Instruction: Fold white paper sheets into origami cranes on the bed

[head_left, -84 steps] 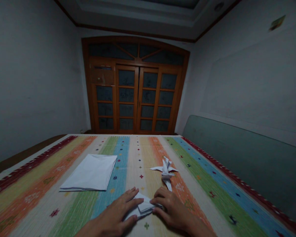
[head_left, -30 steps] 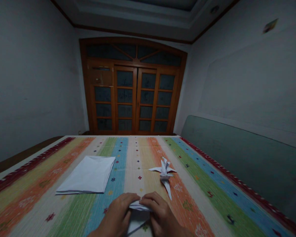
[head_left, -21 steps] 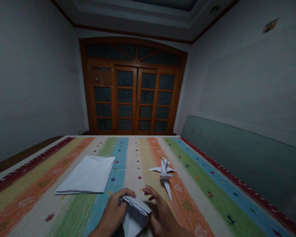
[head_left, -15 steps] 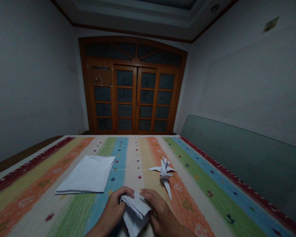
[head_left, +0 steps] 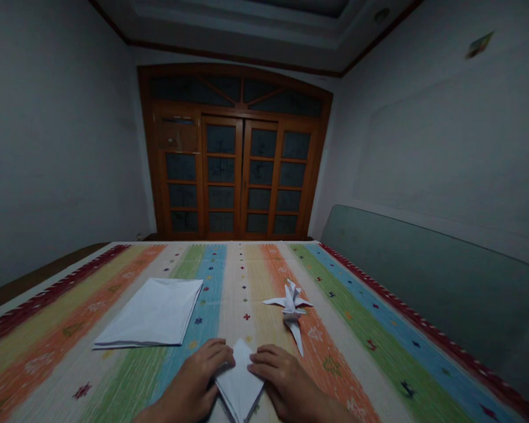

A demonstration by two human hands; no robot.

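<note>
Folded paper [head_left: 241,379] lay between my left hand [head_left: 200,376] and right hand [head_left: 286,375], equally near, long axis pointing away; fingers pinched its side edges.

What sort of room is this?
Probably a room in a home, perhaps for dining: a colourful striped tablecloth is spread in front, and wooden doors with glass panes stand beyond it.

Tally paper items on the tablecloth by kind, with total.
Origami figure: 1
Diamond-shaped folded paper: 1
Flat white paper stack, counted as one, layers unclear: 1
Total: 3
</note>
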